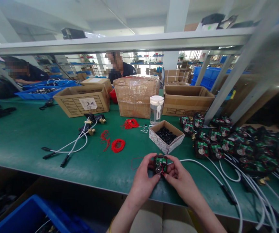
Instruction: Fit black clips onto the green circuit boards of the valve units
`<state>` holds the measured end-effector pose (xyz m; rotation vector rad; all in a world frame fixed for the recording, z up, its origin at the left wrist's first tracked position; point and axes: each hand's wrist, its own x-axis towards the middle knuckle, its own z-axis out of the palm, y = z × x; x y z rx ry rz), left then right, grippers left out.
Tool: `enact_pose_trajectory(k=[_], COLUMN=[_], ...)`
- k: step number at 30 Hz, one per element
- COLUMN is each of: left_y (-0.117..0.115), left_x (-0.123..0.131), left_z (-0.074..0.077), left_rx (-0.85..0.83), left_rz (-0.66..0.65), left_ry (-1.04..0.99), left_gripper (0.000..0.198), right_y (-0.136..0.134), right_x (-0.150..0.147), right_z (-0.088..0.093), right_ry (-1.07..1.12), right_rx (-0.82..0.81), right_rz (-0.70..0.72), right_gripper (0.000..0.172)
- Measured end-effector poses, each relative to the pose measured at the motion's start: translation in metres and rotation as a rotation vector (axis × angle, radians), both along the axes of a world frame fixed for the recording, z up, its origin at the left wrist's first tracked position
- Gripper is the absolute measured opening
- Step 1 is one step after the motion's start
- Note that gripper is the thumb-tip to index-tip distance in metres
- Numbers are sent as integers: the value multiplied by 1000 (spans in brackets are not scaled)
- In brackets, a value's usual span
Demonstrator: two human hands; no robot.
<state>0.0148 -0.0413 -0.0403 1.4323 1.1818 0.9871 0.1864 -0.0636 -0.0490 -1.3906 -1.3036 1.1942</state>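
Near the front edge of the green table, a small black housing with a green circuit board is held between both hands. My left hand grips its left side, thumb at the lower edge. On its right side, my right hand pinches it with thumb and fingers. A round metallic part and red wires show on the board. From behind my right hand a white cable runs off to the right. A thin red wire loops out left of my left hand.
A small box of black parts stands just beyond my hands. Many similar circuit-board units with white cables crowd the right side. Red wire bundles, finished-looking cabled units, a lidded jar and cartons lie farther back. Two people sit opposite.
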Motion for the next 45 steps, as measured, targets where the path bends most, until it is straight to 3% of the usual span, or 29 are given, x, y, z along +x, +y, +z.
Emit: enact_pose_trajectory(k=[6,12,16,20,24,26,27,31,34,37,40,45], left_y=[4,1,1,1,2,2,2,2,1,0,0,0], left_x=[-10,-2,0,-3,-5,-5,-6,-5,-5,-5,-5,-4], left_z=[2,1,1,-1,-6,-9,-10,-12,-12,-12,-10,-6], left_rx=[-33,-26,-17,14,23,23,23,18,17,20,20,11], left_rz=[-112,-10,10,0,6,12,12,19,17,10,13,26], left_ry=[-76,-46,-46,-47,-8,11,16,17,0,-1,1,1], left_gripper=[74,67,65,64,66,67,68,70,69,68,67,66], right_y=[0,0,-3,2,42,77,97,162,184,186,177,132], right_x=[2,-7,-3,21,44,45,43,25,14,12,18,33], right_z=[-2,-1,-3,17,64,82,87,81,66,59,65,79], right_ry=[11,-71,-64,-129,-474,-879,-952,-1090,-1131,-1116,-1051,-827], right_rx=[-11,20,37,21,273,310,290,142,52,51,118,271], right_rz=[11,-56,-29,46,-26,4,45,148,180,168,106,-89], right_gripper=[75,71,70,63,26,20,17,10,21,22,21,21])
